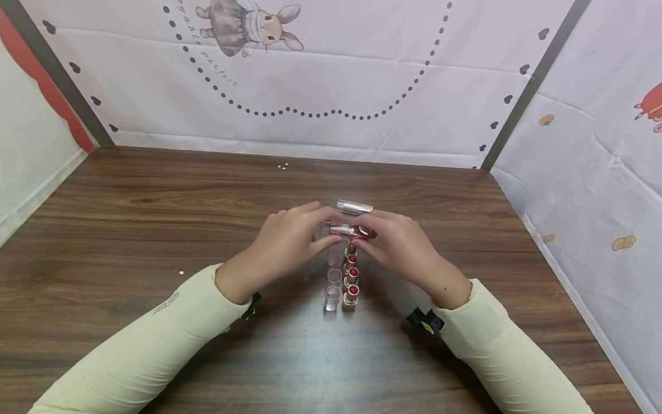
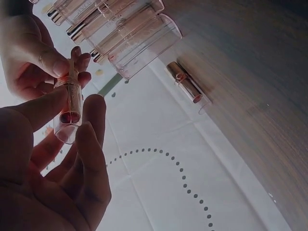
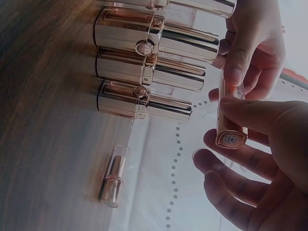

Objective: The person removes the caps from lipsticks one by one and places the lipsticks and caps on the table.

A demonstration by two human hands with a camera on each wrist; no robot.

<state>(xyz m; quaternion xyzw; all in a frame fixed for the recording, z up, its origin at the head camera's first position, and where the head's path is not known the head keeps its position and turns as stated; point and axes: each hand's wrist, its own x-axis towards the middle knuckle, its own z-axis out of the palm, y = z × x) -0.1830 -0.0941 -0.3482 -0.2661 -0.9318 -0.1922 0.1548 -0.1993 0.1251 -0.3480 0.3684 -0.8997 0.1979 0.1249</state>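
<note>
Between both hands a lipstick (image 1: 345,230) is held level above the table, its clear cap (image 2: 64,134) over the coloured end. The left hand (image 1: 287,237) pinches the cap side between thumb and fingers. My right hand (image 1: 400,241) grips the lipstick's base (image 3: 232,138) from the other side. Below them, several uncapped lipsticks (image 1: 351,291) with red tips stand upright in a row. Beside that row, to its left, are several clear caps (image 1: 333,294), also upright. The far end of both rows is partly hidden by the hands.
Behind the hands, a capped lipstick (image 1: 354,207) lies on its side on the brown wooden table (image 1: 155,230). Small white bits (image 1: 283,166) lie near the back edge. Printed fabric panels (image 1: 336,75) rise at the back and both sides.
</note>
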